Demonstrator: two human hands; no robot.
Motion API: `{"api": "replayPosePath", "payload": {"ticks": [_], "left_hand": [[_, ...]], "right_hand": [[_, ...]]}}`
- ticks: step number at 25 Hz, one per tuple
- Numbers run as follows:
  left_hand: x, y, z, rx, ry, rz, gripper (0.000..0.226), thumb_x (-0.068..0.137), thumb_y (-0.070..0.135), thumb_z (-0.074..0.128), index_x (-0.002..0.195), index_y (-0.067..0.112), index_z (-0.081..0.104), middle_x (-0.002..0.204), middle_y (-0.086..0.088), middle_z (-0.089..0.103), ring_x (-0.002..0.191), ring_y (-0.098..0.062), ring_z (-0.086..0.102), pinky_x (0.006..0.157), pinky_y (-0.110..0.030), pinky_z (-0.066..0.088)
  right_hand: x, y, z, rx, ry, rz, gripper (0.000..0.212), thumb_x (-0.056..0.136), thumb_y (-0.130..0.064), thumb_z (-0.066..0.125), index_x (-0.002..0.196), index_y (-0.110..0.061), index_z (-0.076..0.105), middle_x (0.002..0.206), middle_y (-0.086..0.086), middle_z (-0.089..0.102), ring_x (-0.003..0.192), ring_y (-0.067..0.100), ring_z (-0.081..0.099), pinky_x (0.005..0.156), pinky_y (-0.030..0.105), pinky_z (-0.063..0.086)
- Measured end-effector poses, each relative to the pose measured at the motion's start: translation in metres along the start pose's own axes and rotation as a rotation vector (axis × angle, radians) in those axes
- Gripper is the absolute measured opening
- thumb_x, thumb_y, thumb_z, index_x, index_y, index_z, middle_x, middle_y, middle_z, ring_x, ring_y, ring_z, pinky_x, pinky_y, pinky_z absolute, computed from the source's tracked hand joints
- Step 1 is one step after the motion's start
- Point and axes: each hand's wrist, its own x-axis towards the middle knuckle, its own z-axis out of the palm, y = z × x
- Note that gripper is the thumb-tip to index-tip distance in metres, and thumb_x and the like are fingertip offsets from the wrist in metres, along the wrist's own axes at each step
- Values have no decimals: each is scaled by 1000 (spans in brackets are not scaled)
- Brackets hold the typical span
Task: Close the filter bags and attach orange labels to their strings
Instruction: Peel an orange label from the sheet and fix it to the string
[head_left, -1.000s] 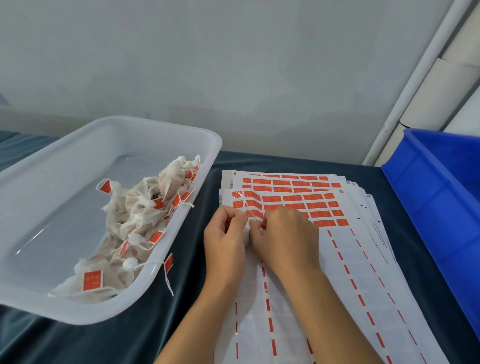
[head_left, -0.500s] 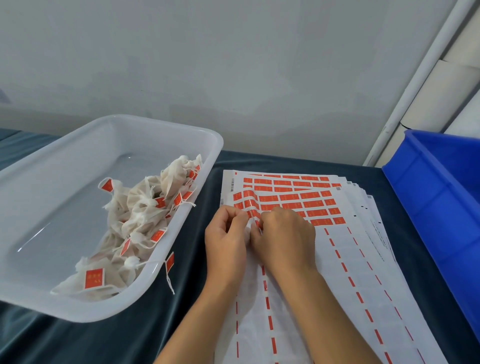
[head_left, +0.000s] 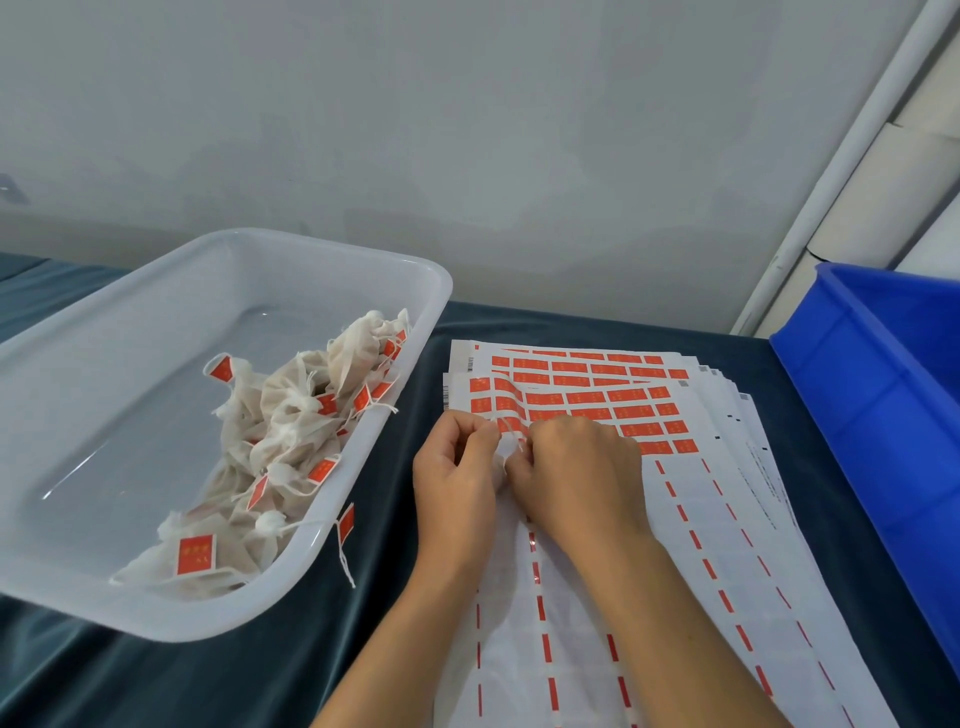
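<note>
Pinching with both hands over the label sheet (head_left: 597, 400): left hand (head_left: 457, 480) and right hand (head_left: 576, 478), fingers curled, meet on a thin white string (head_left: 511, 434) beside a lifted orange label (head_left: 506, 423). Filter bag itself hidden under the fingers. Advice: keep string taut, centred on adhesive, then fold the label flat. Finished bags (head_left: 280, 436) lie left of grip in the white tray (head_left: 363, 260).

Curled fingers (head_left: 480, 431) hide the bag; blue bin (head_left: 893, 415) runs off-frame.
</note>
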Motion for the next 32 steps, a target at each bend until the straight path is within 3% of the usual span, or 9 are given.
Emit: {"api": "replayPosePath", "payload": {"ticks": [5,12,21,24,27,32], "left_hand": [[-2,1,1,28,4,10,26,103,16,59,77,22,63,90,8,77,88,-2,74,65,-8,53],[-2,2,2,16,-2,13,29,103,15,58,77,25,64,95,11,78,93,-3,75,67,-8,54],[0,0,0,58,10,19,27,103,16,59,78,26,64,91,10,77,90,-4,74,66,-8,53],[0,0,0,40,-2,9,26,103,18,59,78,26,64,92,12,77,89,-2,74,65,-8,53],[-1,-1,0,66,25,16,23,102,17,60,79,21,64,87,14,75,86,5,71,60,-4,49],[-1,-1,2,57,32,-11,20,104,20,60,84,19,65,93,27,74,89,16,67,55,1,45]], "right_hand": [[1,7,0,-5,33,-46,29,100,-49,57,117,-29,71,111,-7,75,84,14,69,78,22,52],[-3,12,7,50,37,-63,47,93,-67,55,124,-34,66,126,-10,67,105,14,65,92,29,53],[-3,12,9,130,81,-28,28,96,-53,60,110,-31,72,114,-10,71,89,9,58,90,26,53],[0,15,9,195,87,13,21,97,-49,62,103,-30,70,104,-9,70,78,8,56,81,20,52],[6,26,7,307,65,82,13,97,-43,65,91,-31,63,94,-11,65,66,6,54,65,9,39],[11,54,-9,594,109,202,16,99,-36,66,85,-29,63,81,-17,64,68,7,63,59,9,40]]}}
